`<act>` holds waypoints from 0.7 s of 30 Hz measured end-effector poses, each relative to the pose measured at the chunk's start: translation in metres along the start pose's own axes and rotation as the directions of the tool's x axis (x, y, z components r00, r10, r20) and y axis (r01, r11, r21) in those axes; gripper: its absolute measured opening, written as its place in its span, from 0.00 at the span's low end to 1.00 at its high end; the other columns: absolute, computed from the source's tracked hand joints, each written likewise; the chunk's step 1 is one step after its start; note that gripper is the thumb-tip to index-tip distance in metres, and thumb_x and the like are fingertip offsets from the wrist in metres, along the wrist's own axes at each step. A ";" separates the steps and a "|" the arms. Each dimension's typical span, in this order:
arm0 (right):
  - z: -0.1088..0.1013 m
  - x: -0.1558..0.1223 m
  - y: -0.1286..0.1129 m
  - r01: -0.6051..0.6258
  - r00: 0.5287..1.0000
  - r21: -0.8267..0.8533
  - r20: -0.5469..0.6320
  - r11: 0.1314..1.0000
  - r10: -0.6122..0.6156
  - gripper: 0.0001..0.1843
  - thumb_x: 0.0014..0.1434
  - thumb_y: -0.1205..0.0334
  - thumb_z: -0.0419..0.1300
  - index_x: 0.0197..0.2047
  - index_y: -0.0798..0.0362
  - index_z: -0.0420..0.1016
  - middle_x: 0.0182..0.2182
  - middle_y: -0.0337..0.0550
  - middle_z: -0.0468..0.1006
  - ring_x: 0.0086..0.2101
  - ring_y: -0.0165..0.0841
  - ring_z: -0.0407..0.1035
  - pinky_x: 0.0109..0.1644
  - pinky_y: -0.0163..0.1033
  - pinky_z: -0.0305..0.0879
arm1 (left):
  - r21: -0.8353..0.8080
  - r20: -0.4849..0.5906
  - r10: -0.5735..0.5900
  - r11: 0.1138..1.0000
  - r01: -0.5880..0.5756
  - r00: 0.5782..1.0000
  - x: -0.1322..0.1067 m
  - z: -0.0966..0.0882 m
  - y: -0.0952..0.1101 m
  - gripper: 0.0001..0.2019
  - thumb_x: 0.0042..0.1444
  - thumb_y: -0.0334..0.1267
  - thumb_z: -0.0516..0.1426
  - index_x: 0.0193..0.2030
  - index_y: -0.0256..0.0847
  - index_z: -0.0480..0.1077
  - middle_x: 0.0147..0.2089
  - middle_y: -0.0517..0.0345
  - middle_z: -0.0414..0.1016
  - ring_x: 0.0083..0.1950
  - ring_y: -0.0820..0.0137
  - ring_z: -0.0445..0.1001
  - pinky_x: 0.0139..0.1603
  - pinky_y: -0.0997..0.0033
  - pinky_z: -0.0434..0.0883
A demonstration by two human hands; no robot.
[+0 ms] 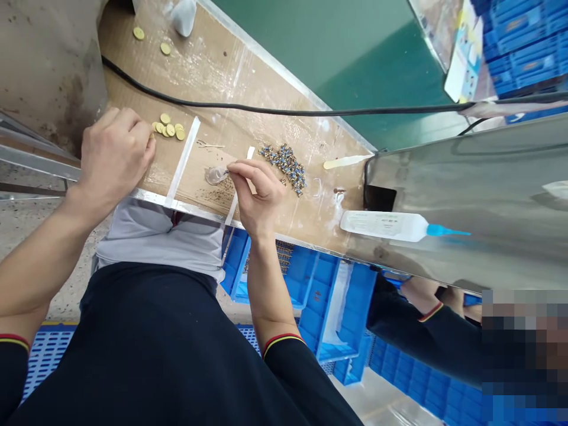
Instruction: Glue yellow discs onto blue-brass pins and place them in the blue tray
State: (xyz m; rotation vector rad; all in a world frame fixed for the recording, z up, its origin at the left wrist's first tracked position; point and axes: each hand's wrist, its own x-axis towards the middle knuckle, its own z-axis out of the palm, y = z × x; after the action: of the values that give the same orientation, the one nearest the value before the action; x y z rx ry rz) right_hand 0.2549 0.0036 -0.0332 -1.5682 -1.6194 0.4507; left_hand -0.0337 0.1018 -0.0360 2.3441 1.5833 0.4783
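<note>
My right hand (258,192) pinches a small bluish metal part (226,171) between thumb and fingertips. The part is at the edge of a small clear round dish (216,175) on the cardboard-covered bench. To the right of this hand lies a heap of small brass-and-blue metal parts (288,167). My left hand (116,155) rests at the bench's near edge with its fingers curled closed. Whatever is inside those fingers is hidden. Several yellow round discs (167,128) lie just beyond its fingertips. Tiny brown bits (219,194) are scattered by the dish.
A black cable (248,107) crosses the bench. A white bottle with a blue nozzle (384,226) lies on the right, near a pale flat stick (346,161). Blue crates (339,307) stand below the bench edge. A co-worker's arm (426,322) is at lower right.
</note>
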 end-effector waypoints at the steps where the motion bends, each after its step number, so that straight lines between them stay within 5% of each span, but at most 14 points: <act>1: 0.000 0.000 0.001 -0.001 1.000 -0.015 0.007 1.000 0.001 0.12 0.82 0.52 0.63 0.51 0.36 0.91 0.53 0.42 0.91 0.58 0.44 0.87 0.72 0.60 0.83 | 0.024 0.001 0.003 1.000 -0.003 1.000 -0.001 0.000 0.000 0.26 0.87 0.49 0.47 0.59 0.39 0.85 0.62 0.43 0.85 0.66 0.52 0.79 0.65 0.47 0.74; 9: -0.001 0.003 -0.001 0.047 0.999 -0.030 0.004 0.998 -0.047 0.11 0.81 0.55 0.65 0.49 0.37 0.92 0.51 0.42 0.92 0.55 0.43 0.88 0.69 0.57 0.85 | 0.051 0.059 -0.013 0.999 0.010 0.998 -0.002 -0.006 -0.001 0.30 0.90 0.50 0.42 0.61 0.36 0.82 0.63 0.40 0.86 0.68 0.51 0.81 0.66 0.49 0.74; 15: 0.000 0.005 0.003 0.163 0.986 -0.052 -0.025 0.985 -0.164 0.11 0.82 0.56 0.65 0.50 0.43 0.92 0.49 0.42 0.93 0.52 0.39 0.89 0.63 0.51 0.87 | -0.280 -0.147 0.029 0.957 -0.070 0.989 -0.018 0.001 -0.002 0.13 0.85 0.45 0.59 0.63 0.42 0.81 0.58 0.56 0.89 0.59 0.64 0.83 0.67 0.62 0.75; 18: 0.000 0.005 0.003 0.191 0.980 -0.066 -0.045 0.979 -0.194 0.10 0.81 0.60 0.66 0.50 0.43 0.92 0.48 0.41 0.93 0.50 0.37 0.89 0.60 0.48 0.87 | -0.567 -0.141 -0.070 0.823 -0.023 0.987 -0.036 0.002 0.011 0.09 0.82 0.46 0.64 0.61 0.47 0.81 0.54 0.63 0.90 0.54 0.68 0.87 0.61 0.65 0.81; 21: 0.000 0.006 0.001 0.210 0.975 -0.047 -0.070 0.977 -0.212 0.09 0.79 0.64 0.68 0.49 0.43 0.92 0.46 0.39 0.94 0.48 0.36 0.90 0.57 0.45 0.87 | -0.821 0.002 -0.157 0.563 0.091 0.988 -0.048 0.004 0.029 0.09 0.79 0.44 0.68 0.61 0.50 0.83 0.48 0.62 0.92 0.48 0.67 0.91 0.53 0.64 0.88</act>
State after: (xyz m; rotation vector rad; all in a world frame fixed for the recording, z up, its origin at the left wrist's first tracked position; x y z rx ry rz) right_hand 0.2563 0.0097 -0.0326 -1.4048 -1.7235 0.2452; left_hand -0.0246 0.0461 -0.0336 1.4796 1.1392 1.0159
